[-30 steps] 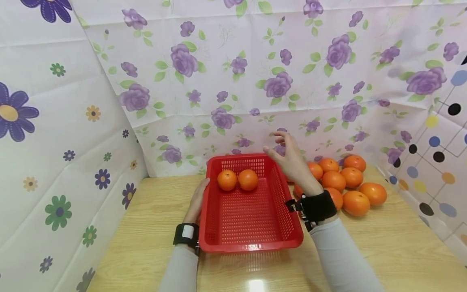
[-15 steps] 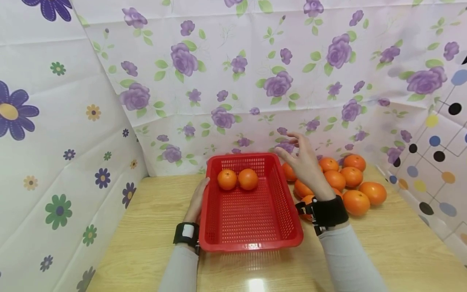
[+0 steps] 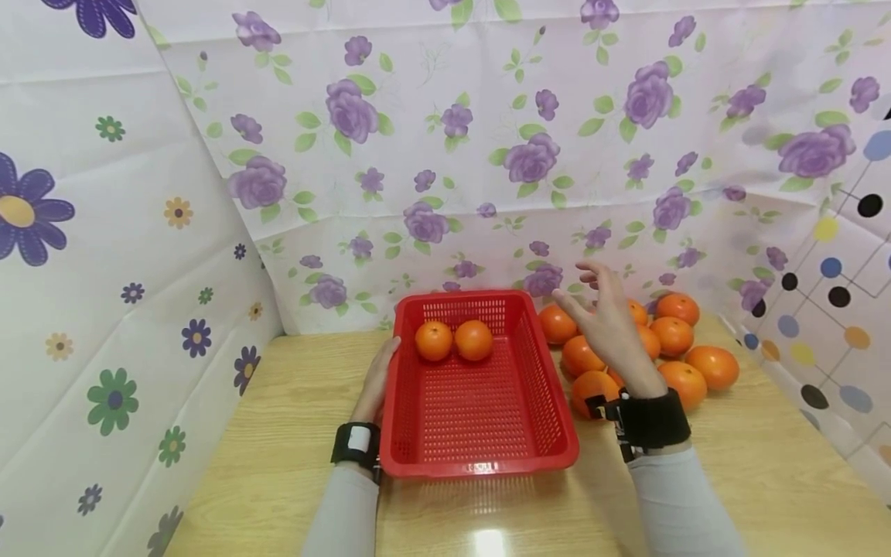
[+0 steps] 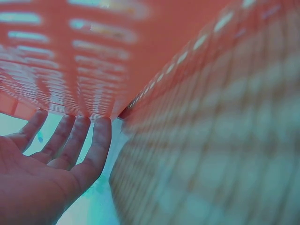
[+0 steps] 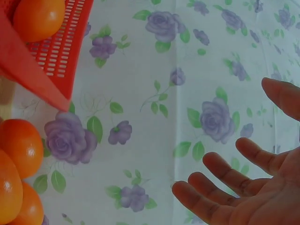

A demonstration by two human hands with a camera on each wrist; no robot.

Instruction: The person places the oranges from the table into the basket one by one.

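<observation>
A red plastic basket (image 3: 480, 410) with perforated walls holds two oranges, the left orange (image 3: 434, 341) close beside the right orange (image 3: 474, 340) near its back wall. My left hand (image 3: 374, 383) rests against the basket's left side; in the left wrist view its fingertips (image 4: 102, 126) meet the slotted wall (image 4: 101, 65). Over the pile of oranges right of the basket hovers my right hand (image 3: 605, 321), fingers spread and slightly bent, with nothing in it. In the right wrist view that hand (image 5: 253, 192) is apart from the oranges (image 5: 21, 147) at lower left.
Several loose oranges (image 3: 671, 336) are grouped on the wooden table (image 3: 752, 464) to the basket's right, partly hidden behind my right hand and wrist. A flowered cloth (image 3: 445, 155) hangs at the back, with patterned cloths along both sides.
My right hand has moved right, from above the basket's back right corner to over the loose oranges, its fingers still spread. The left hand and basket have stayed in place.
</observation>
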